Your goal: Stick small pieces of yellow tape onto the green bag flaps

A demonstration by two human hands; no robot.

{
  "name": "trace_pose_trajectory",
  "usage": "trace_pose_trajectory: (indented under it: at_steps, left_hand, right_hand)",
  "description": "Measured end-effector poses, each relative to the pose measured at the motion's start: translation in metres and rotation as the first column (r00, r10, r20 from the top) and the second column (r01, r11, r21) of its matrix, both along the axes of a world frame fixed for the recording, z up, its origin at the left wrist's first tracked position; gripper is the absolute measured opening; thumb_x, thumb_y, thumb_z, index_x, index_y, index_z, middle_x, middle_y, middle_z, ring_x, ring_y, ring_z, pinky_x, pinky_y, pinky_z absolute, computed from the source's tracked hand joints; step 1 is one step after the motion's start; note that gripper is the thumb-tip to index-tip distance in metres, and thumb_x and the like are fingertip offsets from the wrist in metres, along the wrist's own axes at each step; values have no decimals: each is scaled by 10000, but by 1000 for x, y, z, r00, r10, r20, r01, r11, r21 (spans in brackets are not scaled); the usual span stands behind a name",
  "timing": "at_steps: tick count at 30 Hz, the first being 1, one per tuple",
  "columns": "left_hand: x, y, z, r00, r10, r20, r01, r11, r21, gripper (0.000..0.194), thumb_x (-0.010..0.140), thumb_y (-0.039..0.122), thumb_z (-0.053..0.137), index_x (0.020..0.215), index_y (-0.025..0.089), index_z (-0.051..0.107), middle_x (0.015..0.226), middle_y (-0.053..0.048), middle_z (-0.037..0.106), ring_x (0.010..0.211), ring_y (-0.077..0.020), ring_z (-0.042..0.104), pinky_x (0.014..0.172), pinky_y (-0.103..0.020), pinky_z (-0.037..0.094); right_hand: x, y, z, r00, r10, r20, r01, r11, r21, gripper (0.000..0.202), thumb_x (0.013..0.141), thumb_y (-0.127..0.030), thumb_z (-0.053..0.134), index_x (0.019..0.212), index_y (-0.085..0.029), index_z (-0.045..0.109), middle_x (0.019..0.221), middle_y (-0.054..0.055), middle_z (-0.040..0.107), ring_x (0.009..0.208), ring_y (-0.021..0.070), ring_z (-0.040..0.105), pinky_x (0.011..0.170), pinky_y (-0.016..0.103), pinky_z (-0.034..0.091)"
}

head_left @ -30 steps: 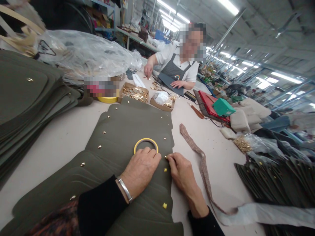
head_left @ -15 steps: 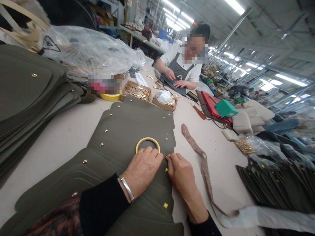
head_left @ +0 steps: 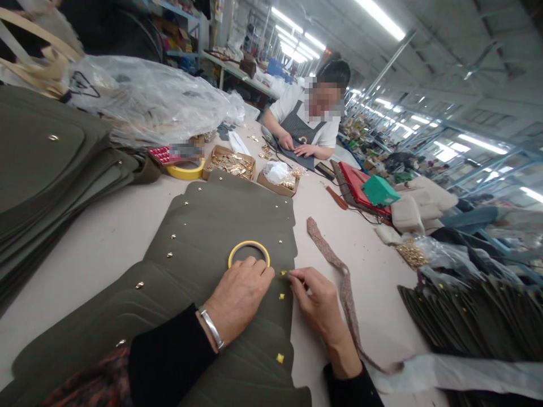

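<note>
Olive-green leather panels (head_left: 220, 215) lie stacked before me, with small gold studs along both sides. My left hand (head_left: 240, 299) rests on the top panel, fingers curled over the near rim of a yellow tape roll (head_left: 231, 254). Just beyond the panel's right edge is my right hand (head_left: 316, 297), thumb and forefinger pinched together at that edge; what they hold, if anything, is too small to make out. Close to the fingertips sits a yellow tape piece (head_left: 283, 273). A second yellow piece (head_left: 281, 296) and a third (head_left: 280, 358) are stuck lower down the same side.
A co-worker (head_left: 307, 116) sits across the table. Boxes of gold hardware (head_left: 231, 164) stand beyond the panels. A brown strip (head_left: 328, 251) lies to the right, olive pieces (head_left: 462, 316) farther right. A tall olive stack (head_left: 51, 164) is at left.
My right hand has drawn slightly back from the panel's edge, and a yellow tape piece now shows where its fingertips were. My left hand stays on the tape roll. The view has shifted slightly.
</note>
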State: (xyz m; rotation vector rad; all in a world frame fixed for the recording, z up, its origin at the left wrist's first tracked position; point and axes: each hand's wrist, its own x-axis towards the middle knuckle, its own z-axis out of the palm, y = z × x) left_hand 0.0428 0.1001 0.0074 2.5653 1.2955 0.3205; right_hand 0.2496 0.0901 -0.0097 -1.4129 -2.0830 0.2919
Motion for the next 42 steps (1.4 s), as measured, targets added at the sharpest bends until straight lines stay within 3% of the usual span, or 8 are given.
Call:
trace_pose_trajectory:
  at_steps: [3, 15, 20, 24, 28, 32, 37, 42]
  left_hand:
    - [0, 0, 0, 1000, -1, 11, 1, 1000, 0, 191, 905, 74, 401, 939, 182, 554, 969, -58, 594, 878, -228, 518, 769, -385, 467]
    - [0, 1, 3, 1000, 6, -7, -6, 1000, -19, 184, 910, 85, 400, 946, 179, 554, 965, -63, 596, 880, -233, 517, 757, -385, 464]
    - [-1, 2, 2, 1000, 8, -15, -8, 1000, 5, 175, 900, 88, 411, 936, 182, 554, 955, -67, 586, 861, -229, 514, 758, -383, 459]
    - [-5, 2, 6, 1000, 14, -23, -14, 1000, -16, 203, 882, 58, 400, 940, 181, 551, 921, -60, 584, 830, -209, 525, 758, -360, 462]
    - [-12, 5, 8, 996, -22, 81, 29, 996, -84, 190, 922, 108, 378, 944, 193, 546, 909, -38, 591, 817, -177, 569, 725, -295, 475]
    - [-17, 10, 4, 978, -29, 207, 43, 997, -66, 210, 956, 163, 360, 983, 210, 563, 899, -18, 627, 795, -155, 618, 714, -264, 492]
    - [-20, 14, -4, 949, -73, 305, 61, 997, 48, 404, 966, 211, 387, 1367, 257, 388, 1023, -22, 685, 877, -150, 664, 787, -254, 520]
    - [-21, 13, -7, 934, -56, 352, 16, 993, 116, 545, 965, 234, 412, 1465, 255, 197, 1009, -9, 717, 827, -149, 695, 712, -234, 538]
  right_hand:
    - [-5, 1, 0, 986, 91, 138, -93, 996, 6, 211, 937, -149, 447, 950, -193, 653, 891, 78, 672, 840, 187, 623, 777, 313, 503]
    - [-13, 17, 6, 976, 16, 218, 21, 985, -168, 180, 879, -162, 519, 868, -193, 696, 794, 47, 658, 734, 167, 608, 689, 267, 456]
    - [-20, 27, 9, 981, -121, 154, 166, 929, -330, 137, 779, -176, 569, 743, -198, 699, 685, 15, 682, 611, 148, 609, 590, 244, 428]
    - [-27, 22, 7, 957, -238, 164, 277, 916, -290, 127, 760, -193, 572, 713, -189, 691, 681, 34, 691, 596, 160, 604, 566, 251, 404]
    - [-21, 6, 13, 982, -157, 104, 186, 897, -401, 162, 776, -192, 561, 685, -196, 695, 624, 11, 681, 564, 149, 592, 538, 240, 381]
    - [-9, -4, 25, 999, -5, 40, 27, 813, -582, 171, 774, -179, 572, 664, -192, 702, 581, -15, 656, 534, 129, 564, 496, 222, 349]
    - [-16, 2, 33, 963, -111, -245, 19, 937, -349, 159, 844, -199, 558, 849, -186, 716, 754, 9, 698, 661, 137, 602, 623, 235, 446]
    - [-35, 4, 31, 952, 99, -289, -125, 989, -76, 175, 857, -150, 553, 973, -185, 679, 854, 42, 682, 778, 154, 616, 743, 264, 480]
